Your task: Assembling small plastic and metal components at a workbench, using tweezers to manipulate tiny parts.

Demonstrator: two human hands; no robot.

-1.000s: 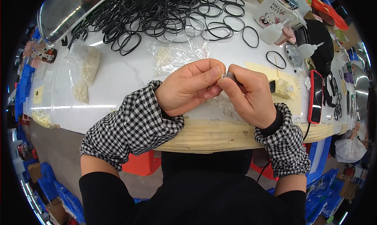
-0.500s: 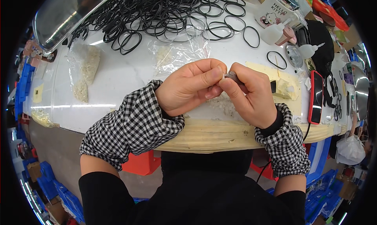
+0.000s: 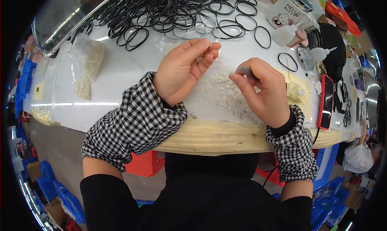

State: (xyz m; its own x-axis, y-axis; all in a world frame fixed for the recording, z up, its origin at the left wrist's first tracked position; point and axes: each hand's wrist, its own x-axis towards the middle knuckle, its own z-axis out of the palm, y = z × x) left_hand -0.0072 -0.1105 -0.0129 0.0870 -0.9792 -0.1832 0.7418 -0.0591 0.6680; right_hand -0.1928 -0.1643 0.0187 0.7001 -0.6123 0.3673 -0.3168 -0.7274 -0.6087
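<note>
My left hand (image 3: 179, 70) is raised over the table with thumb and fingers pinched; whatever lies between the fingertips is too small or hidden to name. Just behind it lies a clear plastic bag (image 3: 162, 45), partly covered by the hand. My right hand (image 3: 264, 94) grips a small grey piece (image 3: 243, 70) between thumb and curled fingers, and most of it is hidden. Beneath and between the hands, many small whitish pieces (image 3: 227, 95) are scattered on the white table (image 3: 133, 76).
A heap of black rubber rings (image 3: 161, 9) covers the back, beside a metal tray (image 3: 66, 19). A filled clear bag (image 3: 94, 62) lies left. To the right are squeeze bottles (image 3: 283, 35), yellow paper (image 3: 297, 92) and a red-edged phone (image 3: 325, 102). A wooden edge (image 3: 205, 138) runs along the front.
My hands have come apart. The left moved back and left toward the clear bag, while the right shifted slightly right with the grey piece. More whitish pieces now show between them.
</note>
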